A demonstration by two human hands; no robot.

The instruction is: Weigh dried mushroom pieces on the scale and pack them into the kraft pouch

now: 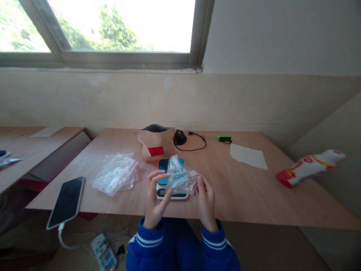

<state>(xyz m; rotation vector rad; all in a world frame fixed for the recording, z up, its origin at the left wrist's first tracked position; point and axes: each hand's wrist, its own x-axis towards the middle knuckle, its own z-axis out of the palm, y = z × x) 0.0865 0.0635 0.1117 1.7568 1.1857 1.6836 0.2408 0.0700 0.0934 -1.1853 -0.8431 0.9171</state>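
Note:
A clear plastic zip bag (178,177) hangs over a small scale (172,195) with a blue top, near the table's front edge. My right hand (205,195) pinches the bag's right end by its reddish seal strip. On the other side, my left hand (156,197) has its thumb and fingers spread apart at the bag's left edge. Whether its fingertips touch the bag is hard to tell. A pile of clear zip bags (117,175) lies to the left. Behind the scale stands a brown paper bag (146,145) with a red label (156,151).
A phone (66,201) with a white cable overhangs the front left table edge. At the back lie a black round device (180,137) with a cable and screwdrivers (224,139). White paper (248,156) and a red-white bottle (308,167) are on the right.

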